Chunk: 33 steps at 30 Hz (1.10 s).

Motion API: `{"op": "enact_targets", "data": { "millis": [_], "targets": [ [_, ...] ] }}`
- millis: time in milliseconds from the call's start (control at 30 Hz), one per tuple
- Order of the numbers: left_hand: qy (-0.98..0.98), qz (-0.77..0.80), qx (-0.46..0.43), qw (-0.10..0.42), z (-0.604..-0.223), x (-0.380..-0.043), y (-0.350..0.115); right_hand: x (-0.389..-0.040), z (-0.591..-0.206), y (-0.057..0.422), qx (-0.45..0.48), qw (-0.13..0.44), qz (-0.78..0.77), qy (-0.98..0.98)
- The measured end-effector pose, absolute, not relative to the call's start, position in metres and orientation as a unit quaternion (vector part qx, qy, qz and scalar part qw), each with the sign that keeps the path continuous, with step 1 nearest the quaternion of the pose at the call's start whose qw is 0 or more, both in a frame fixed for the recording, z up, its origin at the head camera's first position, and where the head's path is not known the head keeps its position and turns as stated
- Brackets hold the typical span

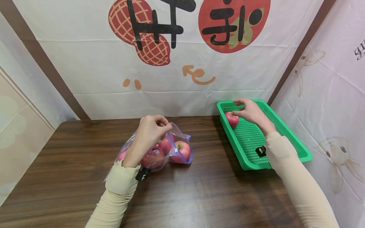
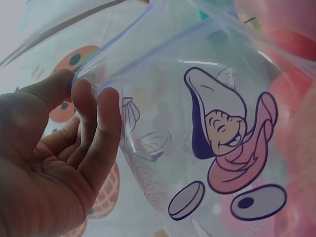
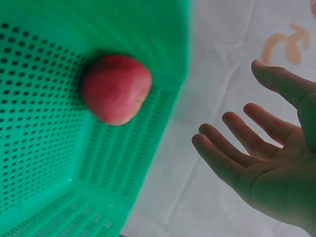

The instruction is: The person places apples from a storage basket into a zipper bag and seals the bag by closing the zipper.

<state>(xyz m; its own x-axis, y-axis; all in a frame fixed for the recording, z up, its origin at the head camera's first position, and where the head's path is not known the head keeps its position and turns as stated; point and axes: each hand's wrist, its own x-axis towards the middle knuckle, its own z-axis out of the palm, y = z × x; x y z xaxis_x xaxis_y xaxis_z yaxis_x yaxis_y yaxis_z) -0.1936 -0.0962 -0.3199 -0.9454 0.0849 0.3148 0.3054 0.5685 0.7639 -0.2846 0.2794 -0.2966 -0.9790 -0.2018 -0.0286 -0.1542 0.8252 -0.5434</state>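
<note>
My left hand (image 1: 152, 131) pinches the edge of a clear zip bag (image 2: 163, 103) between thumb and fingers. Cartoon pictures and a purple zip strip mark the bag, and its mouth faces right with a slider near it. Several red apples (image 1: 183, 150) lie inside the bag on the table. Over the green plastic basket (image 1: 242, 156) hovers my right hand (image 1: 252, 112), fingers spread and holding nothing. One red apple (image 3: 116, 89) sits in the basket's far left corner, close below the right hand; in the right wrist view a gap shows between them.
The dark wooden table (image 1: 205, 193) carries the bag at centre left and the basket at the right. A white printed cloth (image 1: 176, 101) hangs behind the table's back edge, with another printed cloth (image 1: 319, 117) beside the basket.
</note>
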Motion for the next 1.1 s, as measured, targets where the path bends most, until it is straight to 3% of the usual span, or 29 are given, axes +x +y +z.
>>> {"op": "enact_targets", "data": {
  "millis": [467,1100],
  "targets": [
    [-0.875,-0.451,-0.104,0.144,-0.317,-0.195,-0.105,-0.304,-0.32,0.298,-0.068,0.069,-0.249,0.964],
    [-0.87,-0.465,-0.103,0.126,-0.318,-0.193,-0.107,-0.325,-0.354,0.3,-0.072,0.106,-0.245,0.961]
  ]
}}
